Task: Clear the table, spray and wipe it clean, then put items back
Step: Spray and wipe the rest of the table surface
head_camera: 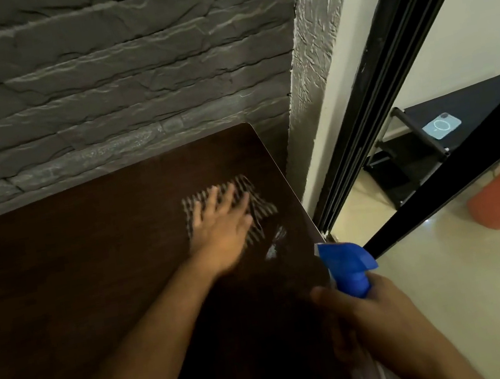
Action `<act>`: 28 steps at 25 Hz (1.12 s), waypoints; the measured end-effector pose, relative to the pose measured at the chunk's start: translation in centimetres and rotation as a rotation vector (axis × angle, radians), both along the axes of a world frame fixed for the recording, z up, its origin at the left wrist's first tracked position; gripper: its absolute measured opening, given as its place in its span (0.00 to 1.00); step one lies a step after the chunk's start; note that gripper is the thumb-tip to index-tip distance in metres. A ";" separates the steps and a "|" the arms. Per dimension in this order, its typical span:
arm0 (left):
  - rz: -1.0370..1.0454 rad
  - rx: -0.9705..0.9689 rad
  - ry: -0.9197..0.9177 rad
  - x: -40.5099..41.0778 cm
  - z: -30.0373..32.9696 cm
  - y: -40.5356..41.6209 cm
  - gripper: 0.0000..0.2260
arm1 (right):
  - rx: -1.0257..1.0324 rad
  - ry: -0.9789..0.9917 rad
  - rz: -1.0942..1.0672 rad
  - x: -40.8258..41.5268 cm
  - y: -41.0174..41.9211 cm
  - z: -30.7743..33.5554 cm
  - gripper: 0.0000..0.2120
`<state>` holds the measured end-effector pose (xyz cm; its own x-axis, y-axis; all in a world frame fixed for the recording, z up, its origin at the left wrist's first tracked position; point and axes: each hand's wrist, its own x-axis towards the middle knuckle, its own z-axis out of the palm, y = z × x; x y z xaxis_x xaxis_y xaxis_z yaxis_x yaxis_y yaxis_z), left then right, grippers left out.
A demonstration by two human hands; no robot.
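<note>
Nearest, my right hand (371, 311) grips the neck of the blue-headed spray bottle (349, 267), kept at the counter's (73, 268) edge, likely ready for another burst. Farther on, my left hand (221, 224) lies flat, fingers spread straight, pressing the striped cloth (258, 204) onto the dark counter just beside wet spray droplets (276, 244), near the far corner.

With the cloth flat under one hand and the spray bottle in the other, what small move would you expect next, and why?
Probably a short sweep of the left hand, pressing the striped cloth, toward the wet patch near the table edge. That patch glistens just beside the cloth, unwiped, while the right hand grips the spray bottle off to the side.
</note>
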<state>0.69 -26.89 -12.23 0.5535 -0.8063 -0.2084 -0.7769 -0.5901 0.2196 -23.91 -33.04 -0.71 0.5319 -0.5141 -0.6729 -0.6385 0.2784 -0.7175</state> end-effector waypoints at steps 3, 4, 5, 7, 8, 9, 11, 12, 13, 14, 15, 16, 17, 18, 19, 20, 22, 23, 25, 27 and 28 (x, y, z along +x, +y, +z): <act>-0.292 -0.071 -0.049 -6.8 -1.1 6.4 0.23 | 0.024 0.007 -0.036 0.0 0.0 0.0 0.16; -0.274 -0.077 -0.065 -6.4 -1.3 7.4 0.23 | 0.036 0.012 -0.048 -0.1 -0.1 0.0 0.15; -0.221 -0.066 -0.092 -4.8 -1.5 6.9 0.23 | 0.035 0.020 -0.056 -0.3 -0.3 -0.1 0.15; -0.022 -0.044 -0.049 -1.4 -0.7 1.9 0.23 | 0.005 0.028 -0.063 -0.8 -0.4 0.0 0.13; 0.037 -0.024 -0.017 -0.2 -0.3 -1.5 0.22 | -0.010 0.027 -0.067 -1.0 -0.2 0.1 0.12; 0.022 0.020 -0.022 -0.6 0.3 -4.6 0.23 | -0.023 0.024 -0.075 -1.1 0.0 0.2 0.11; -0.148 0.000 -0.033 -4.6 0.0 -6.6 0.23 | -0.028 0.021 -0.082 -1.4 0.2 0.4 0.12; -0.262 -0.034 -0.042 -7.2 -0.7 -4.9 0.23 | -0.021 0.022 -0.076 -1.6 0.3 0.6 0.12; -0.367 -0.083 -0.094 -9.5 -1.8 -1.8 0.23 | -0.007 0.022 -0.074 -1.9 0.4 0.8 0.13; -0.402 -0.129 -0.139 -11.0 -2.3 1.8 0.23 | 0.008 0.023 -0.070 -2.3 0.3 1.0 0.14; -0.374 -0.131 -0.161 -10.7 -2.0 4.3 0.24 | 0.007 0.029 -0.065 -2.7 0.1 1.0 0.15; -0.340 -0.117 -0.178 -9.0 -2.2 5.2 0.24 | -0.009 0.036 -0.061 -3.2 0.0 0.9 0.14; -0.275 -0.089 -0.201 -6.6 -2.3 4.4 0.24 | -0.033 0.041 -0.061 -3.6 -0.2 0.7 0.14; -0.170 -0.048 -0.148 -4.3 -1.6 2.1 0.24 | -0.052 0.042 -0.067 -4.0 -0.2 0.5 0.13; -0.056 -0.027 -0.072 -2.3 -1.0 -1.1 0.23 | -0.061 0.039 -0.075 -4.2 -0.1 0.4 0.13; 0.020 -0.007 -0.040 -1.1 -0.5 -4.4 0.24 | -0.060 0.033 -0.084 -4.3 0.1 0.4 0.12; 0.009 0.024 -0.021 -2.8 0.5 -8.5 0.23 | -0.051 0.026 -0.099 -4.4 0.6 0.1 0.13; -0.071 0.009 -0.025 -5.0 0.1 -8.3 0.23 | -0.047 0.028 -0.099 -4.3 0.8 0.1 0.13; -0.359 -0.049 -0.083 -10.2 -1.2 -3.2 0.23 | -0.031 0.037 -0.104 -4.2 1.4 0.2 0.13; -0.511 -0.118 -0.138 -12.7 -1.8 3.8 0.23 | -0.014 0.036 -0.112 -4.4 1.6 0.3 0.13; -0.488 -0.099 -0.156 -11.7 -1.8 5.5 0.24 | 0.003 0.034 -0.114 -4.7 1.6 0.2 0.13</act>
<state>-11.01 -21.43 -14.07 0.1271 -0.9899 -0.0630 -0.9842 -0.1338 0.1158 -28.62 -31.42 -0.50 0.4470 -0.5680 -0.6911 -0.6266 0.3525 -0.6950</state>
